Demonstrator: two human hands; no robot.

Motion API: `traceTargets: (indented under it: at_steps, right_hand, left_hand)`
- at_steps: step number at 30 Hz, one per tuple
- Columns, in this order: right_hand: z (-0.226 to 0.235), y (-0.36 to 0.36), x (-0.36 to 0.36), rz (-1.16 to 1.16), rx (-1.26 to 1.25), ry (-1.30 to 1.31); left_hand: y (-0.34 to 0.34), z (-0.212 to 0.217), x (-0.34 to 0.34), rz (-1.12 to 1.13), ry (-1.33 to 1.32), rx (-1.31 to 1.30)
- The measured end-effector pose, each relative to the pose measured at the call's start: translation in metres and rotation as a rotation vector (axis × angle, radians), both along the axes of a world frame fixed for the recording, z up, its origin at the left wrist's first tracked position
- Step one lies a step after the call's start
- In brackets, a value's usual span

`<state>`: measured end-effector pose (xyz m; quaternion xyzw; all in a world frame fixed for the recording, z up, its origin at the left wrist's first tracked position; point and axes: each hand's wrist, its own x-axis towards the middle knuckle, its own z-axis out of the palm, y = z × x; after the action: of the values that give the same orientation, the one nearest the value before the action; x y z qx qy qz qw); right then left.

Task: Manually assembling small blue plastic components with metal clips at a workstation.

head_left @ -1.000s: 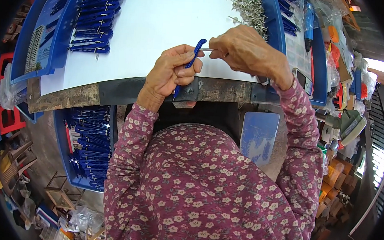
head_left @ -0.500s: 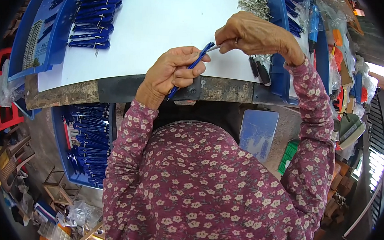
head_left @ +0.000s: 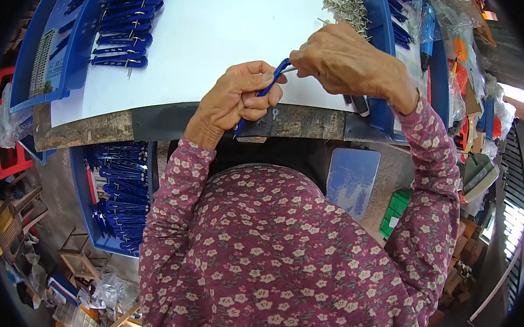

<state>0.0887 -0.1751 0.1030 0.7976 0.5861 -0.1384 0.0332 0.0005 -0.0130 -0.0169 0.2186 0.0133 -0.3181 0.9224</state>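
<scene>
My left hand point(head_left: 237, 97) grips a slim blue plastic handle point(head_left: 265, 90) over the front edge of a white worktable point(head_left: 222, 23). The handle slants up to the right. My right hand point(head_left: 340, 61) pinches a small metal pin point(head_left: 289, 70) at the handle's upper tip. A pile of loose metal pins point(head_left: 346, 5) lies just beyond my right hand at the back of the table. Finished blue handles point(head_left: 123, 32) lie in a row at the table's left side.
A blue tray point(head_left: 62, 43) borders the table on the left, another blue tray point(head_left: 383, 63) on the right. Under the table at the left, a blue crate point(head_left: 119, 194) holds several more blue handles. Cluttered bags and boxes point(head_left: 459, 85) crowd the right side.
My right hand went out to the pin pile at the back right and has come back to the handle's tip with a pin. My left hand kept hold of the blue handle.
</scene>
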Motion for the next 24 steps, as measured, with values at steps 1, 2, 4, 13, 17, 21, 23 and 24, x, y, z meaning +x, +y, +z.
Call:
traceTargets:
  at_steps: [1, 2, 4, 13, 17, 21, 23, 24]
  right_hand:
    - [-0.002, -0.001, -0.002, 0.025, 0.031, -0.016]
    - [-0.004, -0.002, -0.004, 0.025, 0.031, -0.016]
    - [-0.008, -0.003, -0.011, -0.038, 0.048, -0.046]
    - [-0.042, 0.005, -0.061, -0.405, 0.435, -0.099]
    - [-0.051, 0.017, -0.075, -0.535, 0.689, -0.105]
    - [-0.054, 0.013, -0.074, -0.594, 0.677, 0.013]
    - [-0.054, 0.009, -0.07, -0.607, 0.632, 0.07]
    - [-0.053, 0.006, -0.069, -0.59, 0.586, 0.034]
  left_hand:
    - [0.0, 0.001, -0.001, 0.0, 0.0, 0.0]
    - [-0.001, 0.002, -0.003, 0.043, -0.028, 0.057]
    - [-0.004, 0.004, -0.005, 0.084, -0.061, 0.109]
    - [-0.015, 0.005, -0.01, 0.424, -0.236, 0.166]
    - [-0.016, 0.007, -0.01, 0.497, -0.287, 0.224]
    - [-0.014, 0.005, -0.011, 0.489, -0.259, 0.261]
    - [-0.012, 0.005, -0.011, 0.464, -0.21, 0.236]
    - [-0.011, 0.005, -0.011, 0.439, -0.16, 0.21]
